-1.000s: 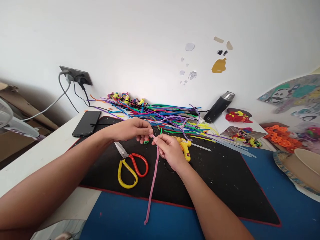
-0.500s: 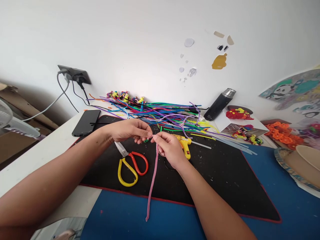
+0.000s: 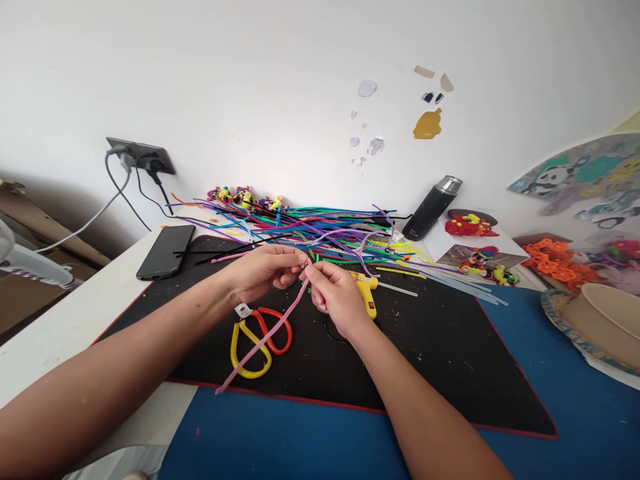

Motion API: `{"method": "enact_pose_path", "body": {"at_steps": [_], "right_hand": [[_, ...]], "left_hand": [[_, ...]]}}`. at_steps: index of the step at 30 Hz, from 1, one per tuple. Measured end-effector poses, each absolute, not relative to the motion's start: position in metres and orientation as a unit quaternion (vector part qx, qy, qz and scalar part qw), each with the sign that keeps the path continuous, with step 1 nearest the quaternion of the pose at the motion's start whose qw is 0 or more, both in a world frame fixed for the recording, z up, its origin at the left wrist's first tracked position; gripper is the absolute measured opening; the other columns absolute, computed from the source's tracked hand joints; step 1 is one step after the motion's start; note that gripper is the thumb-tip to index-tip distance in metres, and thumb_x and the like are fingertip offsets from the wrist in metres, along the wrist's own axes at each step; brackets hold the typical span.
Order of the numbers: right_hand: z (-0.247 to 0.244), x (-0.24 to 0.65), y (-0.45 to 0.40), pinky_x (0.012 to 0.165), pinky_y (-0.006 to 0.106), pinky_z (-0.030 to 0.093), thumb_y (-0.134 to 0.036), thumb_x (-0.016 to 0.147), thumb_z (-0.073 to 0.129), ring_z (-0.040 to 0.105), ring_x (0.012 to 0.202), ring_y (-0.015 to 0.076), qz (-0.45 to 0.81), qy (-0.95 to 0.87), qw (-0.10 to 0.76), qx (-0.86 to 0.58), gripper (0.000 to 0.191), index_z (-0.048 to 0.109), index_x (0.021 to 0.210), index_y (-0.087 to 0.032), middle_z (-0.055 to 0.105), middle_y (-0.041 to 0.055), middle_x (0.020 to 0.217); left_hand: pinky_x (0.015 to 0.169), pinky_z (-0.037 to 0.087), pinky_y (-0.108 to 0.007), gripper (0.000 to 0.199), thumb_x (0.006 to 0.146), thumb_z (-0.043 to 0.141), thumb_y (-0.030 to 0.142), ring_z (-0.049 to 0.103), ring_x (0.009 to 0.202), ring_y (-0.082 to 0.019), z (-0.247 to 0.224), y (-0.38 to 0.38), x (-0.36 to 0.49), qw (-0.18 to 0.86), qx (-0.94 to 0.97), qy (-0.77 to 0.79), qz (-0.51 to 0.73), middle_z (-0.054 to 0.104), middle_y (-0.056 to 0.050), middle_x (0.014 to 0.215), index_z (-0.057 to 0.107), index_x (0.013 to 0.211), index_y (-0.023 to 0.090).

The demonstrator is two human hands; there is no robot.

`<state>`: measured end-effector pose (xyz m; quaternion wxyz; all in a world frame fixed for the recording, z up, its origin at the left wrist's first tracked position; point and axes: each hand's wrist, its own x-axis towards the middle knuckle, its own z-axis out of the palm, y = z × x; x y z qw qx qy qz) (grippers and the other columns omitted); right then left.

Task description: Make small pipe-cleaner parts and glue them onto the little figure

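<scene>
had pink stem (image 3: 265,339) pinched at top, my left hand (image 3: 267,272) and right hand (image 3: 337,295) close; figured light grip helped, loose end (image 3: 221,388) wanted keeping off scissors (image 3: 235,353).

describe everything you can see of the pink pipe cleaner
The pink pipe cleaner is long, thin and fuzzy-looking. The left hand and right hand pinch it, hiding part. From there it slants, gently curved, down to the picture's left, crossing in front of the scissors, to a loose end. A pink stretch behind the left hand may belong to it.
</scene>
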<state>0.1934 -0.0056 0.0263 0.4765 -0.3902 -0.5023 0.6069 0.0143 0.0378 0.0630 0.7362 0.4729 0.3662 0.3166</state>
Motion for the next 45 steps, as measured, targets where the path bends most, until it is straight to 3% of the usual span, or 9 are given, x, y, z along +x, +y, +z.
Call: {"method": "enact_pose_path", "body": {"at_steps": [7,20,27,36,45], "right_hand": [[0.029,0.194,-0.006,0.041,0.023,0.020,-0.054,0.088,0.075,0.032,0.042,0.0078,0.615,-0.484,0.489,-0.385,0.035,0.069,0.084,-0.020,0.043,-0.0088,0.048],[0.025,0.194,-0.007,0.045,0.025,0.024,-0.058,0.089,0.073,0.033,0.046,0.0092,0.570,-0.557,0.444,-0.409,0.039,0.072,0.080,-0.019,0.043,-0.0072,0.053],[0.021,0.193,-0.008,0.048,0.025,0.024,-0.060,0.089,0.074,0.034,0.049,0.0097,0.546,-0.583,0.428,-0.422,0.041,0.072,0.079,-0.020,0.044,-0.0062,0.056],[0.021,0.194,-0.006,0.044,0.024,0.026,-0.056,0.092,0.071,0.036,0.047,0.0096,0.550,-0.567,0.442,-0.424,0.037,0.072,0.084,-0.019,0.043,-0.0070,0.056],[0.023,0.194,-0.004,0.043,0.025,0.024,-0.057,0.088,0.073,0.032,0.044,0.0085,0.561,-0.531,0.478,-0.419,0.038,0.069,0.083,-0.019,0.038,-0.0092,0.052]], "left_hand": [[0.043,0.016,-0.017,0.027,0.078,0.084,0.031,0.030,0.049,-0.004,0.057,0.030,0.025,0.731,0.436,0.361,0.381,0.047,0.004,0.066,0.063,0.075,0.013],[0.044,0.025,-0.018,0.042,0.074,0.089,0.051,0.041,0.052,-0.007,0.074,0.049,-0.007,0.680,0.579,0.388,0.227,0.055,0.000,0.063,0.070,0.071,0.014],[0.044,0.026,-0.019,0.035,0.078,0.087,0.048,0.040,0.052,-0.008,0.078,0.056,-0.020,0.636,0.650,0.389,0.148,0.056,0.000,0.063,0.078,0.081,0.015],[0.047,0.028,-0.019,0.031,0.070,0.086,0.043,0.041,0.053,-0.008,0.070,0.051,-0.004,0.620,0.617,0.418,0.245,0.061,0.000,0.064,0.073,0.076,0.015],[0.047,0.027,-0.019,0.031,0.070,0.085,0.042,0.042,0.051,-0.008,0.054,0.038,0.019,0.604,0.548,0.434,0.384,0.056,0.003,0.058,0.069,0.074,0.016]]}}
